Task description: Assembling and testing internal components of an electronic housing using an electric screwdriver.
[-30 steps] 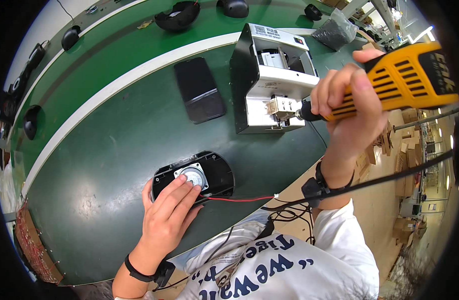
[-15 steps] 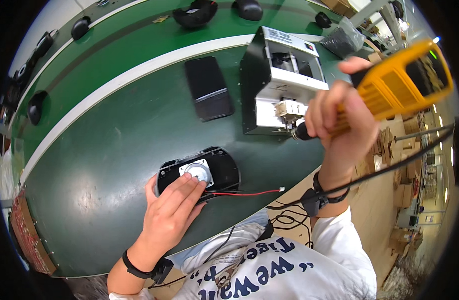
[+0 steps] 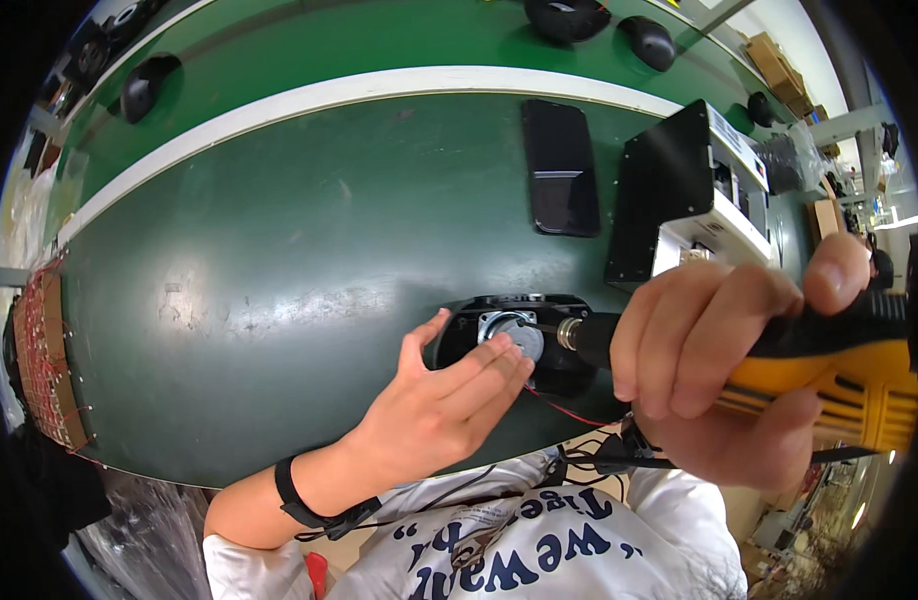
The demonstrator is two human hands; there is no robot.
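Note:
A black plastic housing [image 3: 569, 378] lies on the green table with a round silver speaker [image 3: 525, 343] seated in it. My left hand [image 3: 434, 408] steadies both: its thumb rests at the housing's left rim, and the fingertips press on the speaker. In my right hand [image 3: 704, 350] is a yellow and black electric screwdriver [image 3: 844, 385], held nearly level. Its thin bit reaches the upper part of the speaker's metal frame; whether a screw sits under the tip, I cannot tell. A red wire [image 3: 564, 408] trails from the speaker toward the table's near edge.
A black and white screw-feeding machine [image 3: 669, 190] stands at the right, with a dark phone [image 3: 562, 170] left of it. Black shells [image 3: 647, 42] sit beyond the white strip [image 3: 359, 85]. A cardboard box with red wires [image 3: 51, 360] is at the far left.
The screwdriver has moved from the screw-feeding machine down and over to the speaker. My left hand still holds the speaker and housing. The view has shifted, so the table items appear farther right.

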